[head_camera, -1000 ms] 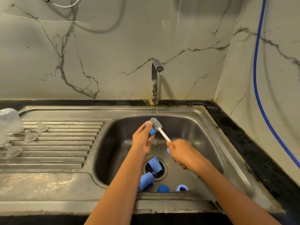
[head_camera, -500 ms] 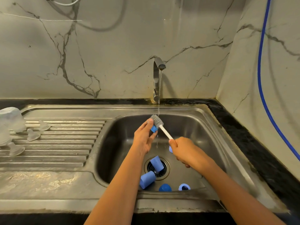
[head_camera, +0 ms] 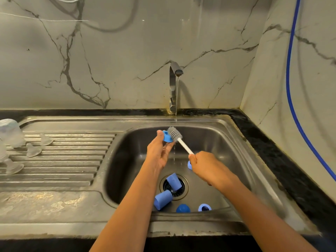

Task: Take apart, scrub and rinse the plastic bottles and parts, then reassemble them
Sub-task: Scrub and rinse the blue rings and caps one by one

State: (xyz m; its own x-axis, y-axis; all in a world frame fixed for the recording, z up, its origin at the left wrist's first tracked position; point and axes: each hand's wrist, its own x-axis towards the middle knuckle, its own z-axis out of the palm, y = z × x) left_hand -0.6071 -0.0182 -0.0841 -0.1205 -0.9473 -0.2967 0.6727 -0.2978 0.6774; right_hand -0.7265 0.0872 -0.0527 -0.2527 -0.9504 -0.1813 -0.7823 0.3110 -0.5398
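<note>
My left hand (head_camera: 159, 151) pinches a small blue plastic ring part (head_camera: 167, 136) over the sink basin (head_camera: 214, 142). My right hand (head_camera: 203, 165) grips the white handle of a bottle brush whose grey bristle head (head_camera: 174, 134) touches the blue part. A thin stream of water (head_camera: 176, 99) falls from the tap (head_camera: 173, 84) just behind them. On the basin floor lie two blue bottle caps (head_camera: 162, 199) (head_camera: 174, 181) near the drain, a blue dome (head_camera: 183, 208) and a blue ring (head_camera: 204, 207). Another blue piece (head_camera: 189, 165) shows beside my right hand.
On the ribbed drainboard (head_camera: 72, 160) at the left stand several clear teats (head_camera: 32, 150) and a clear upturned bottle (head_camera: 10, 132). A blue hose (head_camera: 291, 99) runs down the right wall. The black counter edge (head_camera: 272, 151) borders the sink on the right.
Both hands with the blue part and the brush have stayed under the tap. The brush head has shifted slightly against the part. The parts on the basin floor have not moved.
</note>
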